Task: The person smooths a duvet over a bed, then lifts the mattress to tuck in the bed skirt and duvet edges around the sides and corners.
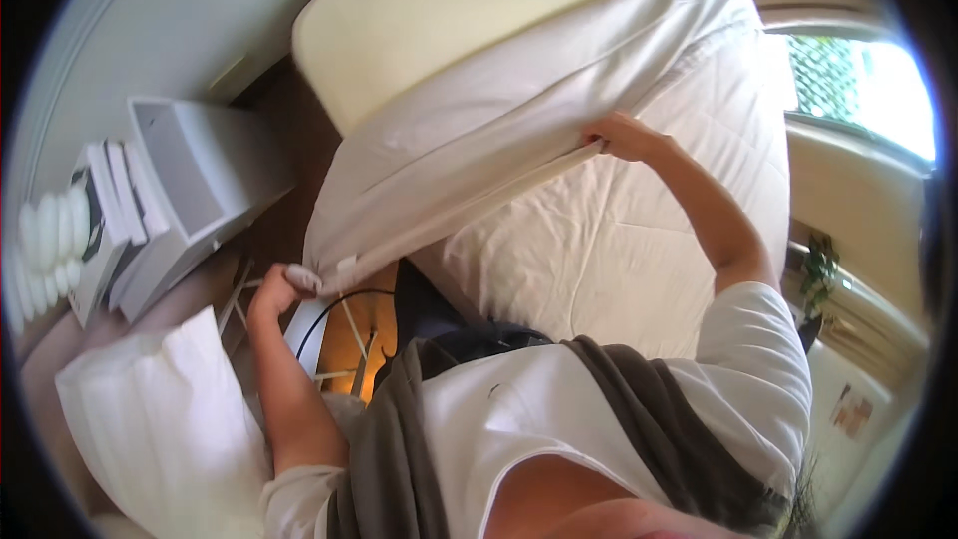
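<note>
A pale fitted sheet [469, 140] stretches in front of me, drawn partly over a thick cream mattress [419, 30] whose bare part shows at the far side. My left hand [277, 291] is closed on the sheet's near left corner, where a small white tag hangs close by. Farther up and to the right, my right hand [624, 137] grips the sheet's edge, with the fingertips partly hidden in the cloth. Between the two hands the edge runs in a taut slanting line. Beneath and to the right lies a wrinkled beige bed surface [619, 250].
To the left stand a grey-white open cabinet [205, 175], stacked white boxes [125, 205] and a white ribbed object [50, 240]. A white pillow [160, 419] lies at lower left. A black cable [324, 314] curves near my legs. At right are a window [858, 85] and a plant [820, 274].
</note>
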The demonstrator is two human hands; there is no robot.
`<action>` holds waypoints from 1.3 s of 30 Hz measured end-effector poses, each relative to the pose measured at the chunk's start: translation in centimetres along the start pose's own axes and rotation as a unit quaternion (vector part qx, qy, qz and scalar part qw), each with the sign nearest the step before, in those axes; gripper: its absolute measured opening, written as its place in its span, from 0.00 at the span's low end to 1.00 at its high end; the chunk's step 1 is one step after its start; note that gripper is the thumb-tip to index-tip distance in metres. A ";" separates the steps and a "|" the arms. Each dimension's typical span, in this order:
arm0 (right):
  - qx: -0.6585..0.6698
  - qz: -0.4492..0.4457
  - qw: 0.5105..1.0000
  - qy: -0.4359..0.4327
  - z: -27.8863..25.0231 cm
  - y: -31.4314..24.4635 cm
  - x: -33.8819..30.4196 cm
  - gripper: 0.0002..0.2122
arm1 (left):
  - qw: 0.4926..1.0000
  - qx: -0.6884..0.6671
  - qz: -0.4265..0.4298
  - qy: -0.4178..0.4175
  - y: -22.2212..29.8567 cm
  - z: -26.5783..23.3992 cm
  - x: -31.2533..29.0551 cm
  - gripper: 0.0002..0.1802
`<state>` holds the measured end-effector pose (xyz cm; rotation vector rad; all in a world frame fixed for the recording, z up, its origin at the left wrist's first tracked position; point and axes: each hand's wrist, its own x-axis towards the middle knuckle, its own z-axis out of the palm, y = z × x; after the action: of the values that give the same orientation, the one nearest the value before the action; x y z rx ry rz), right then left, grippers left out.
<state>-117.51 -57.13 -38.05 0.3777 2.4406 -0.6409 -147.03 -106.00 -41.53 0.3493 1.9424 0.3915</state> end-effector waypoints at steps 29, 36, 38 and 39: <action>0.122 0.490 0.547 0.668 6.8 15.2 -2.0 0.20 | 0.927 -0.153 0.293 0.180 7.1 2.9 16.1 0.19; 0.496 0.370 0.467 0.632 7.2 11.9 -2.0 0.18 | 0.908 -0.050 0.355 0.215 6.7 2.1 14.7 0.16; 0.484 0.464 0.313 0.673 8.2 12.4 -2.8 0.19 | 0.917 -0.079 0.321 0.225 6.5 2.0 14.1 0.13; 0.510 0.440 0.303 0.674 8.4 12.1 -3.1 0.18 | 0.901 -0.083 0.339 0.259 6.2 2.2 13.9 0.11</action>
<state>-106.33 -51.66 -46.48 3.6337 1.3875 -1.5225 -149.99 -94.44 -51.15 0.8858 2.2306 1.1983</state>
